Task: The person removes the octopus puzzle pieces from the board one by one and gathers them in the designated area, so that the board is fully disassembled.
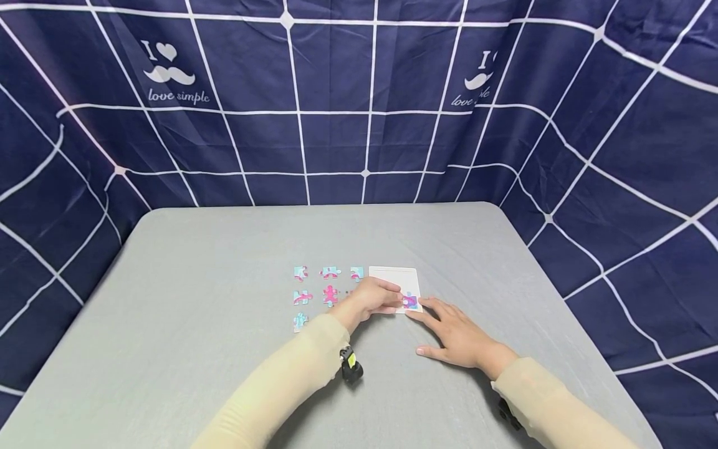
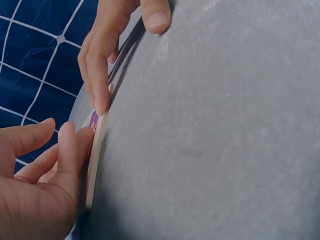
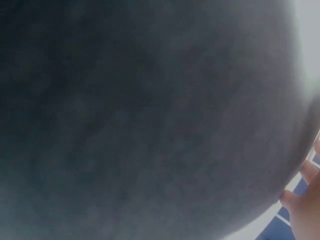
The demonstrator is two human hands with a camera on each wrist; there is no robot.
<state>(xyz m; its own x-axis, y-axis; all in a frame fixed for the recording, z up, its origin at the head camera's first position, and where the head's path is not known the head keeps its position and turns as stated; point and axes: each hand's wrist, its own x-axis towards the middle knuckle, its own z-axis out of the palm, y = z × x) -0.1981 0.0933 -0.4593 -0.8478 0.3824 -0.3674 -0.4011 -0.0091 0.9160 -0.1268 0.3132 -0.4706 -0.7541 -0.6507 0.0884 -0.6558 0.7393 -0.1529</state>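
A white puzzle tray (image 1: pixel 392 272) lies flat on the table, with a purple and blue jigsaw piece (image 1: pixel 411 302) in its lower right corner. Over the tray's lower left part is my left hand (image 1: pixel 373 297), its fingertips touching close beside that piece. In the left wrist view the thumb of this hand (image 2: pixel 40 195) stands apart from the extended fingers. My right hand (image 1: pixel 462 337) rests with fingers spread, its fingertips at the tray's lower right corner and edge. What lies beneath my left fingers is hidden.
Left of the tray, loose jigsaw pieces lie in rows, among them a pink piece (image 1: pixel 330 295) and a light blue piece (image 1: pixel 300 321). My left forearm partly covers this group. Dark blue checked cloth (image 1: pixel 331 143) hangs behind and beside the grey table (image 1: pixel 224 249).
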